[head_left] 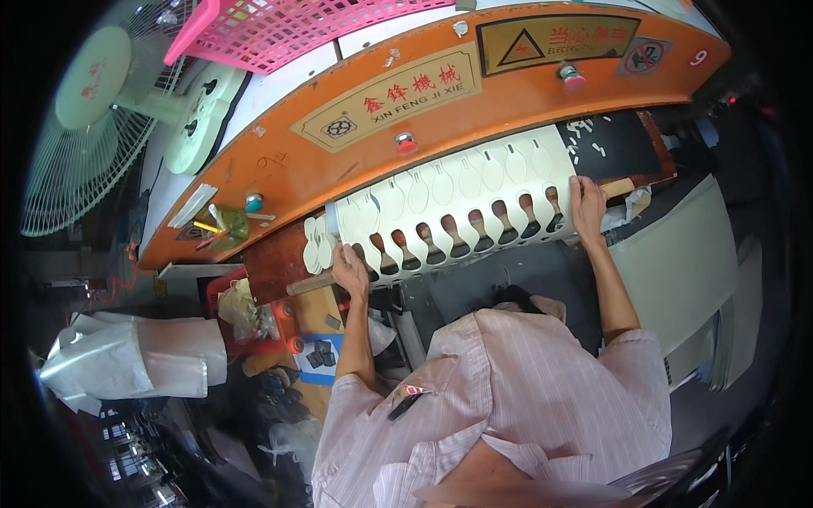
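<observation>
A cream-white sheet point(461, 193) spans the space between my hands, under the orange machine. Sole-shaped holes run along its near edge, with dark and brown surfaces showing through. Farther back on the sheet is a row of sole-shaped outlines, several with dark slits at the tip. My left hand point(351, 269) grips the sheet's near left corner, fingers closed. At the right edge my right hand point(587, 203) is closed on the sheet, fingertips on top and the rest partly hidden. Just left of the sheet lies a small pile of cut sole-shaped pieces point(318, 247).
The orange machine beam point(339, 127) crosses behind the sheet, bearing round buttons point(406, 142). White scraps point(598, 151) lie on a dark surface at right. A green fan point(93, 80) and pink basket point(271, 34) stand beyond. Large pale sheets point(677, 254) are stacked at right.
</observation>
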Available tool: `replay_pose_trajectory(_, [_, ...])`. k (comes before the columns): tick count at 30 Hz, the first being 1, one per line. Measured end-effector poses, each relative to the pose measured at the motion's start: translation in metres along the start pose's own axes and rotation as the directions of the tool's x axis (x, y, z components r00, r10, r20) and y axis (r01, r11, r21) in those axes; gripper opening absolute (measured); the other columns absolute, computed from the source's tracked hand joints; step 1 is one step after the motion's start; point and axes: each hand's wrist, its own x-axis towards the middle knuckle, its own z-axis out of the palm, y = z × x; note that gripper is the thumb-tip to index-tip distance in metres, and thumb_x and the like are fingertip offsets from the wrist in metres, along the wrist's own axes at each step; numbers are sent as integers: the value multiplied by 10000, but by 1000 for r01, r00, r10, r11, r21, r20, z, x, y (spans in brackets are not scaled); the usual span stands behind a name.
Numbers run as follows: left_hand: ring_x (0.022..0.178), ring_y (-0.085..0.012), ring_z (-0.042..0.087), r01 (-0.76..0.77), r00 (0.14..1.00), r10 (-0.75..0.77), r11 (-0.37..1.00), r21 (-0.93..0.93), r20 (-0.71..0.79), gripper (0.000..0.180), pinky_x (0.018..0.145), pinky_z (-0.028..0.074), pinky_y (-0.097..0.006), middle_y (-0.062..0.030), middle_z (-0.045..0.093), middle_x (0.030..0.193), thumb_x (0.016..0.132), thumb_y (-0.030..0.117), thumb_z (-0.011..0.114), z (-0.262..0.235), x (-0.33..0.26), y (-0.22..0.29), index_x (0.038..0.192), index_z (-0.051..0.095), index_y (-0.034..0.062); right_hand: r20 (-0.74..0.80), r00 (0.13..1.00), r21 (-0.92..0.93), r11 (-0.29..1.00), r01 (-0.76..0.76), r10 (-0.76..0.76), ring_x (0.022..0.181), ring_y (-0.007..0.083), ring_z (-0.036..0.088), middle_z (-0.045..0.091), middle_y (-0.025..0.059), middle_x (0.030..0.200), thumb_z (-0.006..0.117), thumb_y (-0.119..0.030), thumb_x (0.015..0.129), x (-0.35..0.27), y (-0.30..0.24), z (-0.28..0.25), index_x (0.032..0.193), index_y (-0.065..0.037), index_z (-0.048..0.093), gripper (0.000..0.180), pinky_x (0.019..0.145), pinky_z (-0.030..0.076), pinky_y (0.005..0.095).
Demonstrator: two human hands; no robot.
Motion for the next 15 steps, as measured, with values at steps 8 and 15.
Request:
replay_pose_trajectory(8, [1021,-419,722,23,999,-23,999,-27,-29,408,916,530,-461,-304,737,1087,1036,252,586,2,-23,-22,1239,671,-91,146,987,-26,997,-71,74,953,406,661,720,209,938,554,-348,1072,-13,13,16,1010,-14,707,372,913,445,497])
replay_pose_trajectory(15, [1224,-388,607,69,994,-68,998,6,-81,449,1036,470,-469,-241,623,1329,979,100,608,-17,-70,10,1386,556,-84,124,965,64,969,-240,231,877,290,717,749,158,941,685,-303,991,15,2,30,1154,16,719,360,817,553,399])
